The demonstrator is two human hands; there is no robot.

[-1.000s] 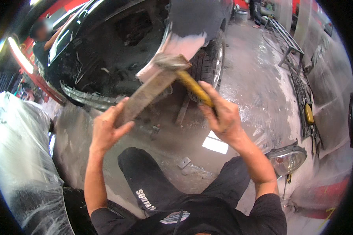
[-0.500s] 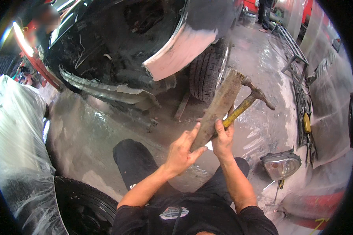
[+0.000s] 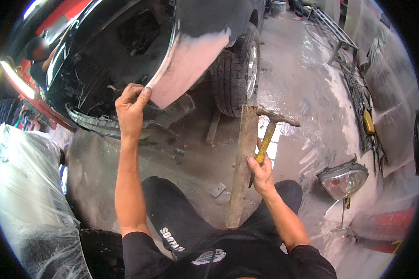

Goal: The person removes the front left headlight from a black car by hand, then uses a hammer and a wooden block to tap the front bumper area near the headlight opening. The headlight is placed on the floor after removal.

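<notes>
My left hand (image 3: 132, 108) reaches up and pinches the front edge of the car's fender (image 3: 184, 69), thumb against fingers. The fender's lower part has a pale pink patch of filler; above it the panel is dark. In front of my lap my right hand (image 3: 261, 173) grips a hammer (image 3: 266, 142) by its yellow handle, together with a worn wooden board (image 3: 242, 162). The board stands lengthwise, its far end by the steel hammer head. Part of my right fingers is hidden behind the board.
Behind the fender stands a tyre (image 3: 233, 79). A loose headlight (image 3: 343, 180) lies on the wet floor at right, near a metal frame (image 3: 336, 39). Plastic sheeting (image 3: 28, 186) drapes the left side, above another tyre (image 3: 100, 253). A person (image 3: 38, 58) is beyond the car.
My left hand has left the board and moved up to the fender's edge. The hammer and board, in my right hand, have come lower and the board has turned more upright.
</notes>
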